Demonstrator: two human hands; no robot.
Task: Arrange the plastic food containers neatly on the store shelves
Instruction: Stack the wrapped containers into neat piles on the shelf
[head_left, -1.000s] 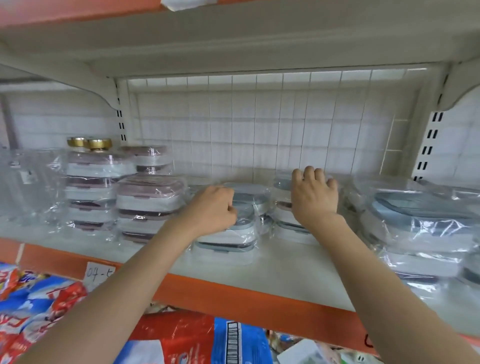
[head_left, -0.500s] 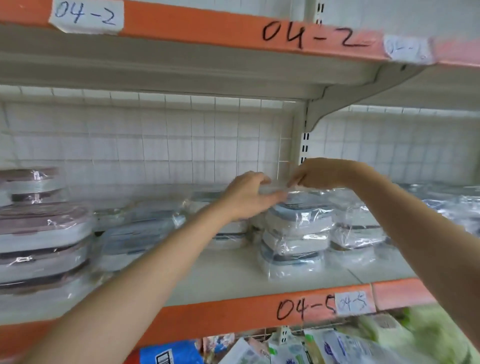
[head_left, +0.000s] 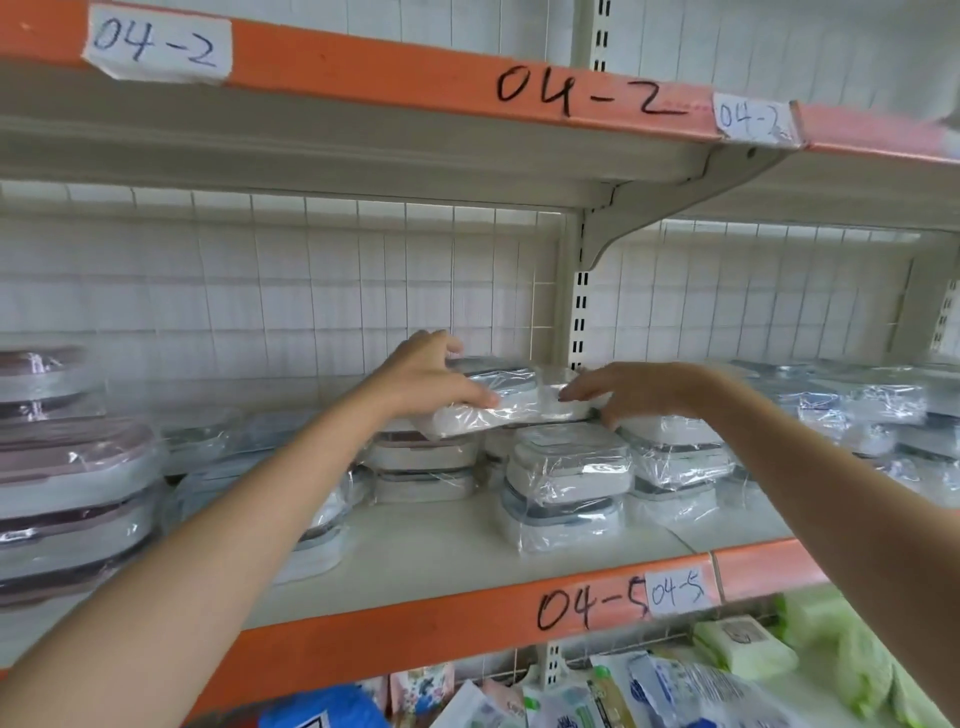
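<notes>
The shelf carries wrapped containers along its whole run, with label 04-5 on its orange lip below my grip. Far to the left of my grip stands the big stack with pinkish lids; it looks squared and done. Just under the grip sit three low stacks: the left stack, the front stack and the right stack; these look roughly aligned, the wrap loose. Further right, more containers lie in a blurred row; I cannot tell whether they are in order. Between my hands is the box, one film-wrapped container, tilted and lifted above the stacks below, not yet seated. My left hand clasps its left end, thumb along the near edge, fingers curled over the top. My right hand rests its straight fingers on the right end, thumb beneath, pinching the edge. Judgement: task partly through; this box remains to be set level on a stack, and the right-hand row probably needs checking.
</notes>
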